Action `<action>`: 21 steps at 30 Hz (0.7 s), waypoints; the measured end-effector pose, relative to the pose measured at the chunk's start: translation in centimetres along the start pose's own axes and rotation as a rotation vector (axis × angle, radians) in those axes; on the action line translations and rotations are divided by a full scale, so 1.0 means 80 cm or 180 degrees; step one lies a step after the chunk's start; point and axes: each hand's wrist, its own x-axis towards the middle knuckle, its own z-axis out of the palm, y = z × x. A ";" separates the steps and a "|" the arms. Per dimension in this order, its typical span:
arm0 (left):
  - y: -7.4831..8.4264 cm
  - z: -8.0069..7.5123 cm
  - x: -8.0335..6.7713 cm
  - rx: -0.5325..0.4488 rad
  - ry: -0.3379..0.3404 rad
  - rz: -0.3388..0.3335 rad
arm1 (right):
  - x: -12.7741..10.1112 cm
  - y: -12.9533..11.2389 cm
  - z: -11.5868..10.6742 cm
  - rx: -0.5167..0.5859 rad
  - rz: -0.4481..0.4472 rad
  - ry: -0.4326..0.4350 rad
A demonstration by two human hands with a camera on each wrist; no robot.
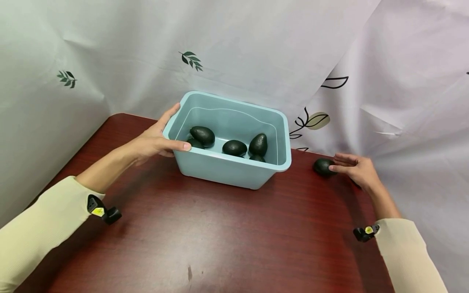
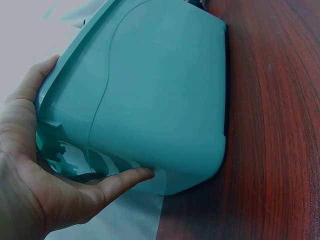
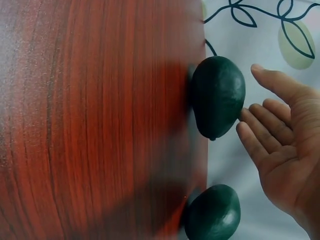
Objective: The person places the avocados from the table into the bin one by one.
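Observation:
A light blue plastic bin [image 1: 220, 171] stands on the table with several dark green avocados [image 1: 234, 147] inside. My left hand [image 1: 154, 140] holds the bin's left end, its thumb along the front rim; the left wrist view shows the hand [image 2: 55, 185] around the rim and a fingertip on the bin wall [image 2: 160, 100]. At the table's right side, my right hand [image 1: 357, 171] is beside a loose avocado [image 1: 323, 167]. The right wrist view shows its fingers [image 3: 265, 127] extended near this avocado [image 3: 218, 97], not wrapped around it. Another avocado [image 3: 212, 212] lies close by.
The dark red wooden table [image 1: 205, 236] spreads out in front of the bin. White cloth [image 1: 234, 53] printed with leaves hangs behind the table and along both sides, close to the bin and the loose avocados.

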 end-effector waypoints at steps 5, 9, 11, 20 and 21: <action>-0.001 -0.001 0.000 0.0003 -0.0006 0.0002 | 0.002 0.005 0.005 0.0184 0.0004 -0.0022; -0.002 -0.001 0.001 0.0004 -0.0003 0.0002 | 0.004 0.009 0.010 0.0131 0.0009 -0.0011; -0.002 -0.001 0.001 0.0004 -0.0003 0.0004 | 0.004 0.009 0.012 0.0046 0.0010 0.0000; -0.002 0.000 0.000 -0.0045 -0.0008 -0.0004 | 0.004 0.006 0.016 -0.0547 -0.0014 0.0136; -0.002 0.000 0.000 -0.0055 -0.0009 -0.0007 | 0.004 0.006 0.017 -0.0587 -0.0003 0.0140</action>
